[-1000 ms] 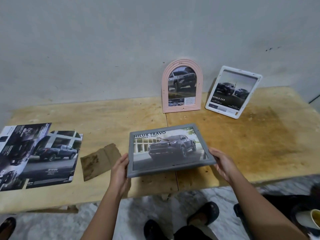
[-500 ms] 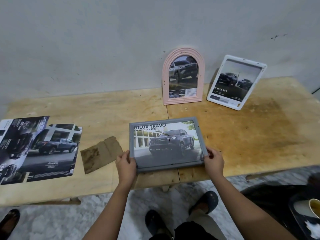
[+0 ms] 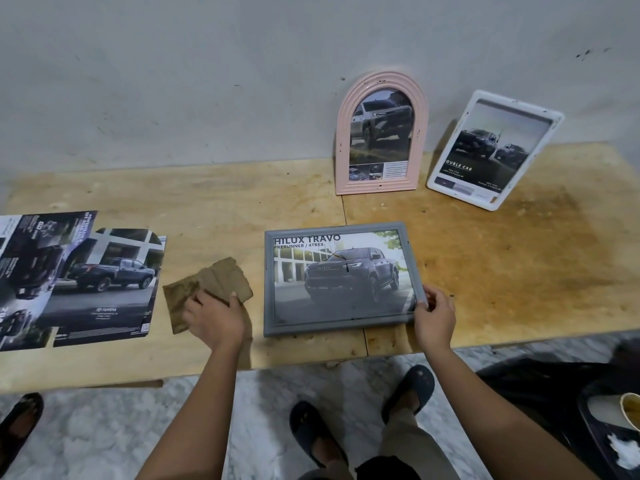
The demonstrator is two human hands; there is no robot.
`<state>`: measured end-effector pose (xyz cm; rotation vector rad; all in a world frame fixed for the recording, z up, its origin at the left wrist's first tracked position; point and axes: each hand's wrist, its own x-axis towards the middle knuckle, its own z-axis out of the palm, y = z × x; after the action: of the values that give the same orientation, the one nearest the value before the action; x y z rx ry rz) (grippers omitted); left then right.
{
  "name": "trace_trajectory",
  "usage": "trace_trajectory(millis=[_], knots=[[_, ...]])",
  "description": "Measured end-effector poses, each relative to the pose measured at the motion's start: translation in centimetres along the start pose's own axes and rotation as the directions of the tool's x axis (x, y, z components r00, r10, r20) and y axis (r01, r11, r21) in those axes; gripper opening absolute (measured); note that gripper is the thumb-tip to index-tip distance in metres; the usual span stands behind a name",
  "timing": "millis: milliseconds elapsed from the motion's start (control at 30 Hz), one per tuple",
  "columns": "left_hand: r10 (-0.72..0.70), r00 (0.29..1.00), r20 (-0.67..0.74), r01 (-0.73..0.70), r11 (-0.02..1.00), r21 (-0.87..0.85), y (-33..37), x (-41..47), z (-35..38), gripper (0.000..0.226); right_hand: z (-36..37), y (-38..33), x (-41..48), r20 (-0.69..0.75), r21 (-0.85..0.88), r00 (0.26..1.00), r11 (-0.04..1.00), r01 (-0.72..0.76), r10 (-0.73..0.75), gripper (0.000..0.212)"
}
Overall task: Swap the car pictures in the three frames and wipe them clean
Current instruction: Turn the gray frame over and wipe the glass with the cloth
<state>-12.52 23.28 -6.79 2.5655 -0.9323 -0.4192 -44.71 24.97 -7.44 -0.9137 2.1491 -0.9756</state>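
A grey frame (image 3: 341, 326) with a dark pickup picture lies flat near the front edge of the wooden table (image 3: 502, 258). My right hand (image 3: 434, 315) grips its lower right corner. My left hand (image 3: 214, 315) rests on a brown cloth (image 3: 216, 277) left of the frame, fingers curled over its near edge. A pink arched frame (image 3: 381, 183) and a white frame (image 3: 491, 202), each with a car picture, lean on the wall at the back.
Loose car pictures (image 3: 104, 289) lie overlapping at the table's left end. My sandalled feet (image 3: 408, 386) are on the marble floor below the table edge. A dark tray with a paper cup (image 3: 630, 410) sits at the lower right.
The grey frame has been laid flat on the table. My left hand let go of its left edge and moved left onto the brown cloth. My right hand stays at the frame's corner.
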Motion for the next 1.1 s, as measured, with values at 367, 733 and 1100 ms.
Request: trace_trajectory(millis=[367, 733, 1100], knots=[[-0.024, 0.991, 0.132, 0.041, 0.992, -0.122, 0.4, 1.3, 0.1, 0.028, 0.1, 0.0, 0.3, 0.014, -0.024, 1.0, 1.0, -0.019, 0.02, 0.031], [-0.001, 0.967, 0.255, 0.17, 0.747, -0.643, 3.8, -0.1, -3.2, 0.015, -1.0, -1.8, 0.1, 0.066, -0.35, 0.997, 0.937, -0.018, 0.043, 0.036], [0.467, 0.675, 0.571, 0.526, 0.238, -0.816, 11.0, -7.2, -5.6, 0.012, 0.8, -14.8, -4.3, 0.516, 0.29, 0.794, 0.938, 0.19, -0.321, 0.025]])
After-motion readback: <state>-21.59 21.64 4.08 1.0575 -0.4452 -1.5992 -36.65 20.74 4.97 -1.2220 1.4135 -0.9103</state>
